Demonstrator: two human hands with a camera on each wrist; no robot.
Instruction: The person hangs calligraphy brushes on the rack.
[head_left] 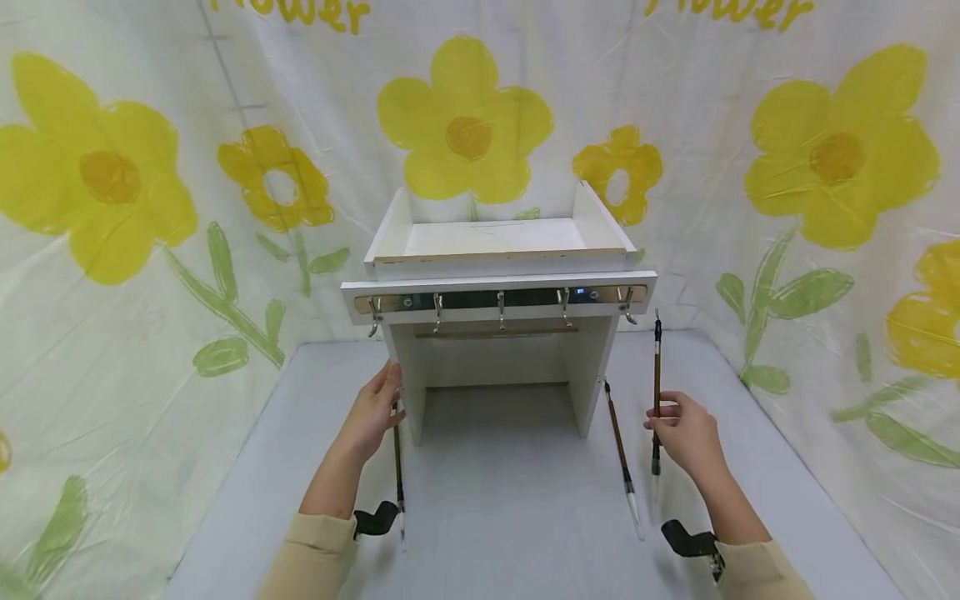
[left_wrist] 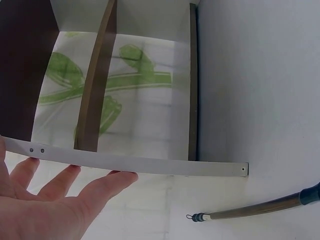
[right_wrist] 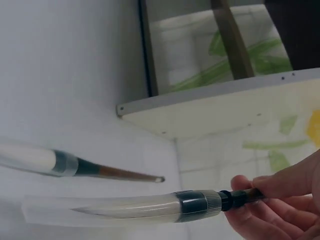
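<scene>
A white wooden shelf rack [head_left: 402, 367] stands on the grey table, with a metal strip of several hooks [head_left: 472, 300] along its front. My left hand [head_left: 367, 417] rests against its left side panel, fingers fairly straight, fingertips touching the panel in the left wrist view. My right hand [head_left: 686, 435] pinches a calligraphy brush [head_left: 657, 358] by its brown handle, right of the rack. The brush is upright in the head view, hanging loop up, and a clear cap [right_wrist: 125, 207] covers its bristles. A second capped brush [head_left: 618, 442] lies between that hand and the rack.
Another capped brush [head_left: 398, 467] lies on the table [head_left: 495, 517] left of the rack, under my left hand. Behind and at both sides hangs a white curtain [head_left: 525, 50] with yellow flowers. A black wrist camera [head_left: 686, 540] juts out below my right hand.
</scene>
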